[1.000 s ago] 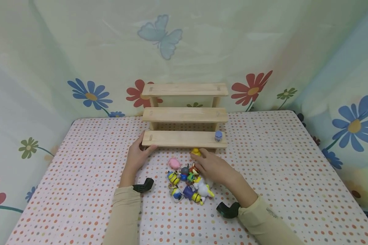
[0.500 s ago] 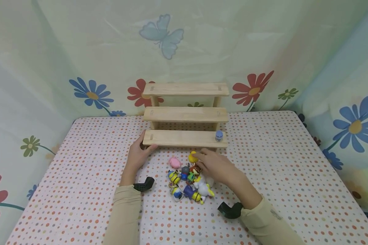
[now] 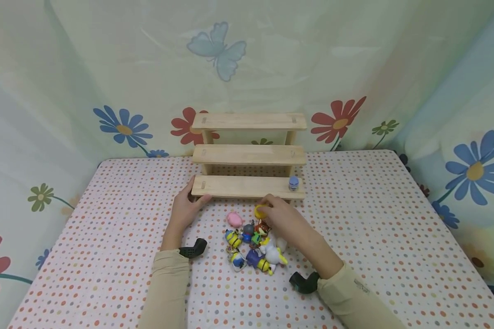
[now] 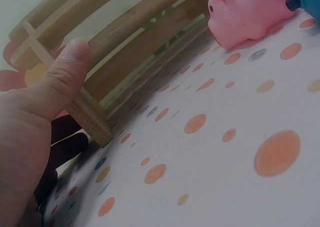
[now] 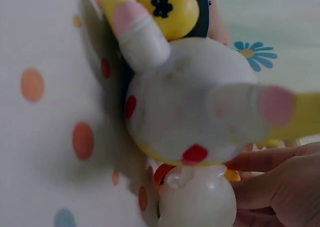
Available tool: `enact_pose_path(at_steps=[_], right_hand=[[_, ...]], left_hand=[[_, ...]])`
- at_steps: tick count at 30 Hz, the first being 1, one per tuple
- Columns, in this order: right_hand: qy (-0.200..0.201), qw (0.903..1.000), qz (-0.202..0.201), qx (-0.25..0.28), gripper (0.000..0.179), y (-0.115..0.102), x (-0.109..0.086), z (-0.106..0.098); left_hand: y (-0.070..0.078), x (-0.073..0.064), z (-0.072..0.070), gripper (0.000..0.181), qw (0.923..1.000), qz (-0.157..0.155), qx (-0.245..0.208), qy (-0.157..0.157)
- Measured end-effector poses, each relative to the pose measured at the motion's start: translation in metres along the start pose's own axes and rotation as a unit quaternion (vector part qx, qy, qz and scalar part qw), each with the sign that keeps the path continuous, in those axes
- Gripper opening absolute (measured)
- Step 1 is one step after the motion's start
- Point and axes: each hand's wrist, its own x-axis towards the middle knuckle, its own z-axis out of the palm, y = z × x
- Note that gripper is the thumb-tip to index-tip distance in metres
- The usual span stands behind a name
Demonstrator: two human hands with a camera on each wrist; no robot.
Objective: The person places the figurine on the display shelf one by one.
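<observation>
My left hand (image 3: 183, 212) grips the left end of a three-step wooden shelf (image 3: 247, 186); in the left wrist view its thumb lies on the front edge, with the other fingers behind the leg. My right hand (image 3: 287, 221) pinches a small yellow toy (image 3: 258, 211) just in front of the lowest step, and the fingers hide part of it. Close under that hand lie a fox figure (image 3: 262, 227) and a white toy with yellow-tipped ears (image 5: 190, 102), which fills much of the right wrist view.
A pink toy pig (image 3: 234, 219) is left of the yellow toy. Several small figures, among them a purple-and-yellow one (image 3: 258, 260), lie in a cluster on the dotted tablecloth (image 3: 140, 274). A small blue-lidded piece (image 3: 293, 183) stands on the lowest step's right end.
The yellow toy has shifted slightly left and toward the person from the shelf edge. My right fingers have closed over it. The left hand stays on the shelf.
</observation>
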Motion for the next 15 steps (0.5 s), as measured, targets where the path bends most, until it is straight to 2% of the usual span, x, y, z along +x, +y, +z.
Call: enact_pose_path(at_steps=[2, 3, 10, 15], right_hand=[[0.005, 0.9998, 0.014, 0.010, 0.032, 0.0013, 0.0007, -0.0001], [0.007, 0.9999, 0.002, -0.009, 0.035, 0.0023, 0.0008, 0.0000], [0.010, 0.9993, 0.023, -0.028, 0.032, 0.0067, 0.0038, 0.0030], [-0.015, 0.9979, 0.052, -0.036, 0.027, 0.0077, 0.0031, -0.0018]], left_hand=[[-0.0002, 0.0003, 0.0000, 0.098, 1.0000, 0.001, -0.003, 0.000], [-0.0003, 0.0005, 0.0000, 0.098, 1.0000, 0.002, -0.003, 0.000], [-0.0010, 0.0014, 0.0003, 0.099, 1.0000, 0.004, -0.004, 0.001], [-0.0009, 0.0007, 0.0005, 0.100, 1.0000, 0.005, -0.005, 0.000]])
